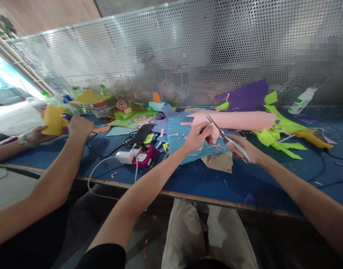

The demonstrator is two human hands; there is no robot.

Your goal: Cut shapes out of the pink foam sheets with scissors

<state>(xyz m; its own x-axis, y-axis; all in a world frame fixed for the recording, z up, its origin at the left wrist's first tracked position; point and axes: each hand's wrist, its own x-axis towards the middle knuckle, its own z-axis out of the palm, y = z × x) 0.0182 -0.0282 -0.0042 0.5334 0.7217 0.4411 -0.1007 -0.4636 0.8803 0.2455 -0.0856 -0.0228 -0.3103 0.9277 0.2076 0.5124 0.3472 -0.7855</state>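
My left hand point(199, 136) is closed, pinching a small pink paper piece point(214, 133) above the blue sheet. In my right hand point(242, 147) is a pair of scissors point(230, 140), fingers wrapped round the handles. The blades are parted and point up and left, close beside the pink piece; whether they touch it I cannot tell. A large roll of pink paper point(238, 120) lies just behind both hands. Under them is a blue sheet point(178, 130) with pink scraps on it, and a brown piece of paper point(220, 162) sticks out at its front.
At left, a co-worker's hands point(78, 125) hold a yellow-wrapped bottle point(53, 120). A magenta power strip point(145, 157) with a white plug and cables lies left of my arm. Right stand a yellow glue gun point(314, 137), lime paper point(268, 138) and a white glue bottle point(302, 101). Perforated metal point(188, 48) rises behind.
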